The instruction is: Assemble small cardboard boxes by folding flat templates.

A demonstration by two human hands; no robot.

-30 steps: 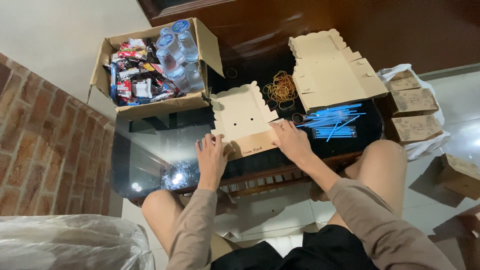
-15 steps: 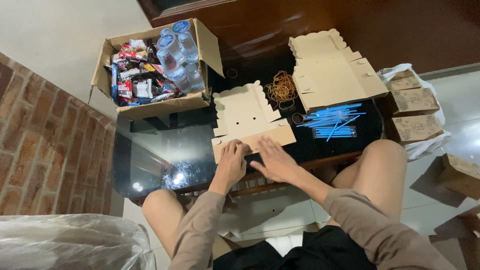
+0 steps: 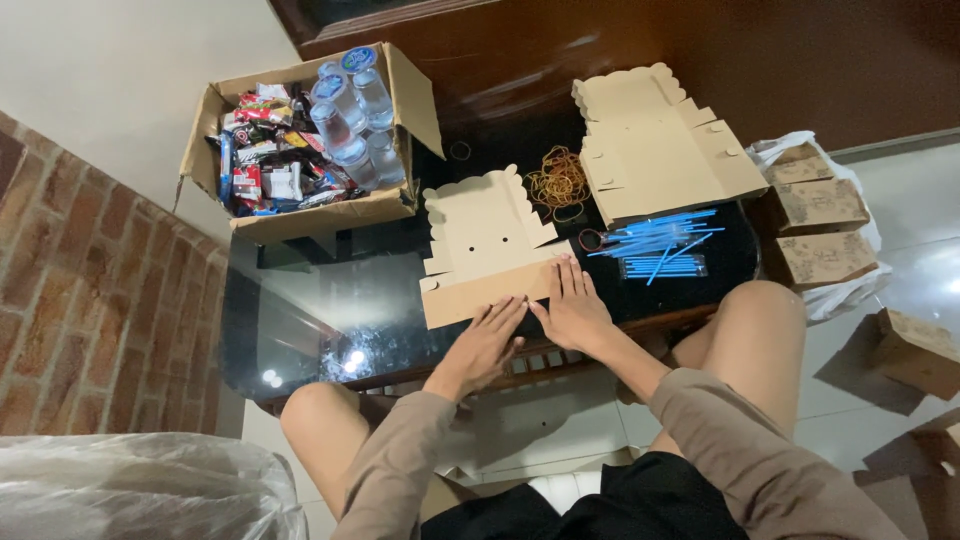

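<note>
A flat, unfolded brown cardboard box blank with scalloped edges lies on the dark glass table. Its near flap is folded over toward me. My left hand lies flat, fingers extended, pressing the near edge of that flap. My right hand lies flat beside it, fingers spread on the flap's right end. Both hands touch the cardboard and grip nothing.
An open carton of snack packets and water bottles stands at the back left. A stack of flat box blanks, rubber bands and blue straws lie to the right. Folded brown boxes sit in a white bag; a plastic bag is near left.
Both hands slid together from the blank's outer corners toward the middle of its near edge, and the near flap has been folded flat over.
</note>
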